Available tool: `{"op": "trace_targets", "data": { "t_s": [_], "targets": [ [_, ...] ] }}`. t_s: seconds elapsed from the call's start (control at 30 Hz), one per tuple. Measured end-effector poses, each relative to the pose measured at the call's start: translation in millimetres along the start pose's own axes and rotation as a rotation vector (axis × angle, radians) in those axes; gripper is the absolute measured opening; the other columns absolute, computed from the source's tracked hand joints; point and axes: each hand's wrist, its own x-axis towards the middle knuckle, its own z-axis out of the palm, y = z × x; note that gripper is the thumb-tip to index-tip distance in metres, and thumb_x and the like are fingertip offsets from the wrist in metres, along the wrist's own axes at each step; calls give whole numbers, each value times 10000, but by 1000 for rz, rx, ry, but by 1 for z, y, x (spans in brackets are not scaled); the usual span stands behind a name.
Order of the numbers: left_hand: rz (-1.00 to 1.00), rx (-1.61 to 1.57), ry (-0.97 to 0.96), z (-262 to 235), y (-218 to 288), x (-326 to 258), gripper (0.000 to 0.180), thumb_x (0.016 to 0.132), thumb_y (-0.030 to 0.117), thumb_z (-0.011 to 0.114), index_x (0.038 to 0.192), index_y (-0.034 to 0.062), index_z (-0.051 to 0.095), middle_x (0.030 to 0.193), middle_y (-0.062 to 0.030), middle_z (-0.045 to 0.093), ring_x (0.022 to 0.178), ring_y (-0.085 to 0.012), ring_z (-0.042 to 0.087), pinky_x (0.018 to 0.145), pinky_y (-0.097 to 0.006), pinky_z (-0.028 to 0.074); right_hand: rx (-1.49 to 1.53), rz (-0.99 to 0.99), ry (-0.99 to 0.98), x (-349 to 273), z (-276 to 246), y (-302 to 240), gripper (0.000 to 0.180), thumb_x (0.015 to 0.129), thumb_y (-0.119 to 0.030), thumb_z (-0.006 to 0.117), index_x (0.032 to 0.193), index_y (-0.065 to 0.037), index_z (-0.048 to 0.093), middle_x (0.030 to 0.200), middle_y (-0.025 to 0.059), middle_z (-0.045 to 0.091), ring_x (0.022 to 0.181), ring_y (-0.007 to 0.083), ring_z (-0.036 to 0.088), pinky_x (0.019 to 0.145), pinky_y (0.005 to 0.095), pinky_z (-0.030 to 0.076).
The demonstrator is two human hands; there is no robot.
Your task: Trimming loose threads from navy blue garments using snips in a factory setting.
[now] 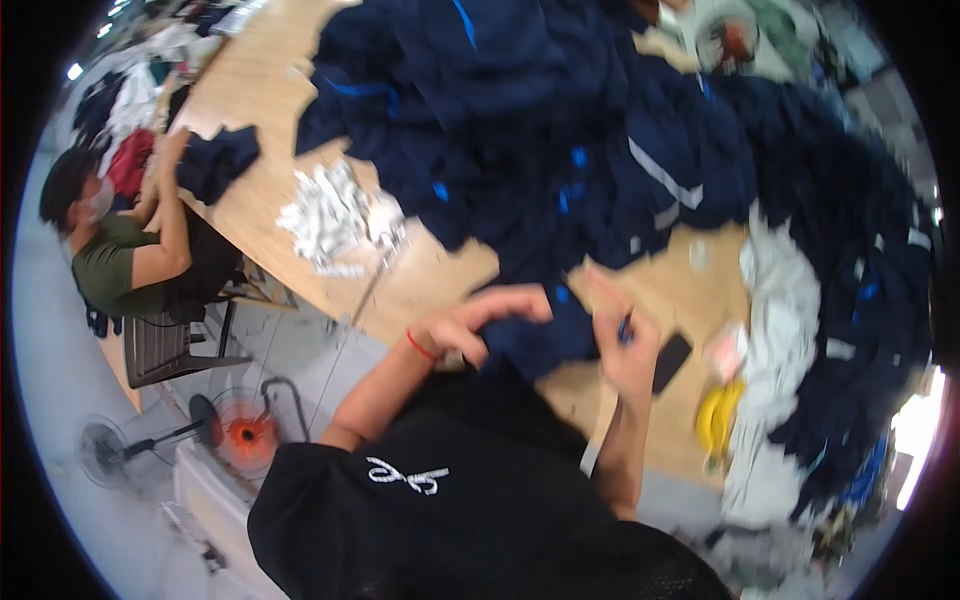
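My left hand [492,318], with a red cord round the wrist, hovers over a navy garment [540,345] at the table's near edge. Its thumb and fingers are apart and hold nothing. To its right, my right hand [628,345] is curled round a small dark blue object [626,328], too blurred to name, while some fingers point forward. Part of the navy garment lies between and below both hands. Beyond them rises a large heap of navy garments [490,130] with bright blue and pale grey trims.
A heap of white strips [330,215] lies left on the wooden table [270,90]. At right are a dark phone [672,362], bananas [716,420], a pinkish packet [727,350] and white cloth [785,290]. A seated person [130,245] handles dark cloth; a fan [247,433] stands lower left.
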Motion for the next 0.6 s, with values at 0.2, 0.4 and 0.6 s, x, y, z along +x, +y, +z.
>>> {"op": "trace_targets", "data": {
  "t_s": [0.2,0.4,0.6],
  "targets": [
    [-36,233,-68,17,58,16,695,709,28,695,1393,-14,584,1255,-57,662,1188,-126,594,1064,-294,465,43,72,-293,-13,-16,-9,237,911,31,685,1134,62,760,978,96,740,854,169,686,776,292,520],
    [102,559,32,32,44,24,511,701,-30,647,1207,13,707,1143,-128,738,1092,-250,706,934,-336,530,183,207,-163,-18,10,-19,316,745,43,913,947,-13,677,889,-19,644,620,-6,410,552,186,279],
    [413,1091,499,25,42,14,534,645,-124,627,1130,67,741,1197,-100,708,1065,-323,691,868,-383,547,-423,-103,57,-25,5,0,307,696,9,881,904,-16,657,776,47,613,612,183,552,587,310,449]
  ]
}}
